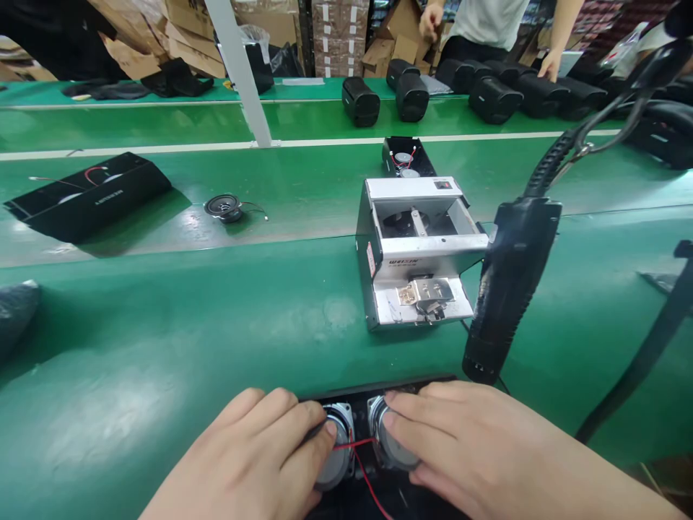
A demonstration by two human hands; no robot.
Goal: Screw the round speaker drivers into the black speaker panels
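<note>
**A:** Nearest the lens?

**B:** Two bare hands at the bottom edge. The left hand [260, 448] is curled over the left speaker [340, 425], with its fingertips on the metal rim. The right hand [476, 448] lies flat on the right speaker [388, 442], fingers straight and close together, gripping nothing.

**A:** Is the left hand gripping its speaker?

**B:** Cannot tell. The fingers are bent down onto it, and the thumb is hidden.

**A:** Where do the speakers sit?

**B:** Side by side, faces down, in a black case [379, 383] at the near edge of the green bench [162, 347]. A red wire [362, 462] runs between them and trails toward the camera.

**A:** Beyond the hands?

**B:** A grey metal box [416, 253], open on top, stands on the bench just behind the case. A black power tool [512, 282] hangs by its cable to the box's right, nose down, above the right hand.

**A:** And farther back?

**B:** A loose speaker [223, 207] with its wires lies alone on the middle strip. A long black panel [89, 193] lies well to its left. A white post [241, 72] rises behind them. Black boxes [360, 101] stand in a row along the far side, where another person [487, 22] rests a hand [549, 66] near them.
</note>
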